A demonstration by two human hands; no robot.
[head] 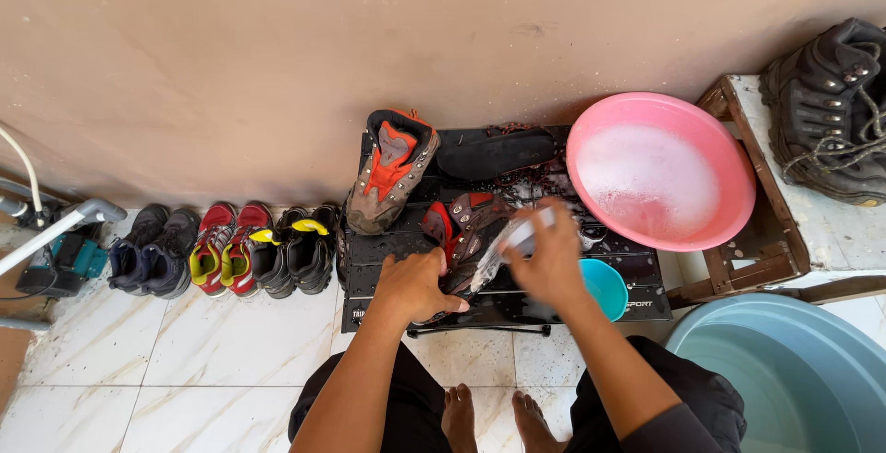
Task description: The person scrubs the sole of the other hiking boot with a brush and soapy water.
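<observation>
My left hand [417, 285] lower centre, pinning the red-and-grey shoe [466, 236] on the black tabletop [388, 252] | right hand [551, 264] gripping a blurred brush [517, 241] against it | pink basin [661, 171] upper right, sudsy.

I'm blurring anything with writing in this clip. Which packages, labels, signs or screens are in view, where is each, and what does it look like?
No packages, signs or screens.
Printed marking: white lettering along the front edge of the black folding table, at its right end.
Second marking: the same white lettering at the left end of that edge, mostly hidden by the left hand.
</observation>
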